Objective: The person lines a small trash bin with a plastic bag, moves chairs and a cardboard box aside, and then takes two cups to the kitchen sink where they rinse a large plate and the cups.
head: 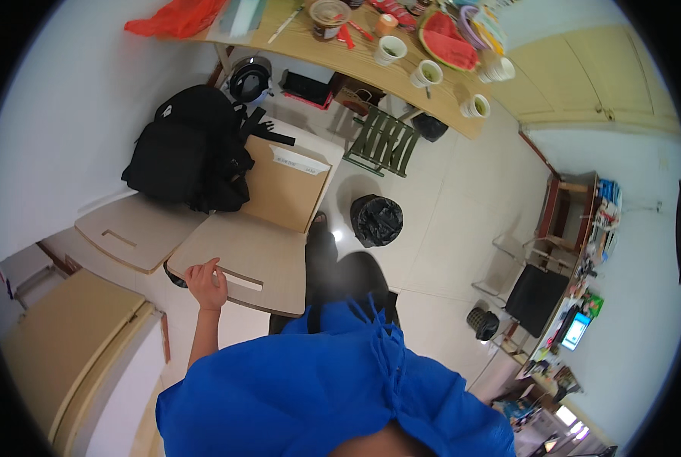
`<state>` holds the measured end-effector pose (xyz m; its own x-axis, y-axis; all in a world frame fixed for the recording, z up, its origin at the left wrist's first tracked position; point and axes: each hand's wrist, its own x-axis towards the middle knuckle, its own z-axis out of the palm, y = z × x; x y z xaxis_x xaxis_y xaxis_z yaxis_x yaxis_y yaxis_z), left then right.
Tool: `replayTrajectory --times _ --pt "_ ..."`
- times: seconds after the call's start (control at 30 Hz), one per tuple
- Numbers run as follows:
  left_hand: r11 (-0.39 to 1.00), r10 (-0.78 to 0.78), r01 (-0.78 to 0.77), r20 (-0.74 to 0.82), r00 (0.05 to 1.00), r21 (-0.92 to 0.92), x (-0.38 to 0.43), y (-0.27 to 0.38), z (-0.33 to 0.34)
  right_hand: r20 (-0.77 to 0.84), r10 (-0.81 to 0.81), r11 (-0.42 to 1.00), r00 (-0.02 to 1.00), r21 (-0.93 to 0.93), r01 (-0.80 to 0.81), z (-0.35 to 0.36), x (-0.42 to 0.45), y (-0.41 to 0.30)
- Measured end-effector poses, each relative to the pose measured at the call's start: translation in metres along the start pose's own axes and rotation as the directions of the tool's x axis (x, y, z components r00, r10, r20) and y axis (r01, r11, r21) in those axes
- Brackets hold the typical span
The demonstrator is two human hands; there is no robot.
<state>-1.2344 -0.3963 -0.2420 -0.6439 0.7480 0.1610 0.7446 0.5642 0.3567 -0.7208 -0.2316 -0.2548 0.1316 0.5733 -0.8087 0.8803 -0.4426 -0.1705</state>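
Note:
My left hand [207,285] lies at the near left edge of a light wood-grain board [243,245] with a slot cut in it. Its fingers are apart, resting at the left end of the slot, and nothing is visibly gripped. My right hand is out of view. A second slotted board [140,231] sits to the left of the first. Beyond them, a black backpack [186,148] rests beside a cardboard box [283,185], with its straps reaching over the box. My blue top [306,394] fills the lower middle of the view.
A bin with a black liner [377,220] and a green folding stool [383,141] stand on the tiled floor. The wooden table [294,48] beyond holds paper cups, cut watermelon [449,43] and a lidded tub. At right are a black chair [537,300] and a cluttered desk. A beige cabinet [83,325] stands at left.

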Motion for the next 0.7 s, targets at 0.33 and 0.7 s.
replayTrajectory --times 0.33,0.7 --pt "0.681 -0.717 0.720 -0.318 0.620 -0.132 -0.039 0.091 0.015 0.181 0.049 0.548 0.982 -0.827 0.125 -0.163 0.094 -0.108" --pt "-0.355 -0.919 0.715 0.086 -0.384 -0.603 -0.145 0.172 -0.064 0.511 -0.829 0.007 0.227 -0.397 0.918 0.082 0.335 -0.561"
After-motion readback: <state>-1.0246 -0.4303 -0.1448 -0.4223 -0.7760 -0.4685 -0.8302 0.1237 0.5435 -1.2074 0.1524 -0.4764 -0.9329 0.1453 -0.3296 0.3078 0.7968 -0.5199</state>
